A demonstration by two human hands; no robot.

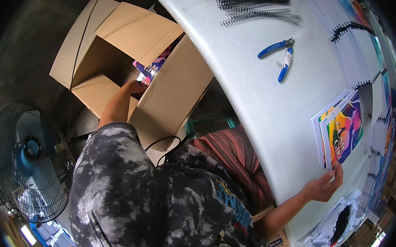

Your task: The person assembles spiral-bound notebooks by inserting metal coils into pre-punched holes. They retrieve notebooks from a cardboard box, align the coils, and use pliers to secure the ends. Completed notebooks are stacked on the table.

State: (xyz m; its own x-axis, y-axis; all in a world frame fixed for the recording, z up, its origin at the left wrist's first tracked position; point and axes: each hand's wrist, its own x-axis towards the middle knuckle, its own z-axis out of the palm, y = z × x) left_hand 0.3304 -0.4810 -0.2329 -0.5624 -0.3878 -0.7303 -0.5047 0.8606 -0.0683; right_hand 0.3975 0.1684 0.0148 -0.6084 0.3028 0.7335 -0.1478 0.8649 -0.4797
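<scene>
My left arm reaches down into an open cardboard box [171,95] at the left of the table. Inside it, my left hand [136,87] is closed at the lower corner of some purple and pink booklets [156,66]; its fingertips are partly hidden by the box wall. On the table at the right lies a small, loosely fanned stack of colourful booklets [345,127] with white page edges. My right hand [324,186] is at the near corner of this stack, fingers loosely bent and apart, with the fingertips touching or almost touching it.
Blue-handled cutting pliers [285,64] lie spread on the white table [271,114]. Black spiral binding coils [254,2] are heaped at the far edge. Spiral-bound stacks [356,57] line the right side. Crumpled paper [333,224] lies near; a fan [28,158] stands left.
</scene>
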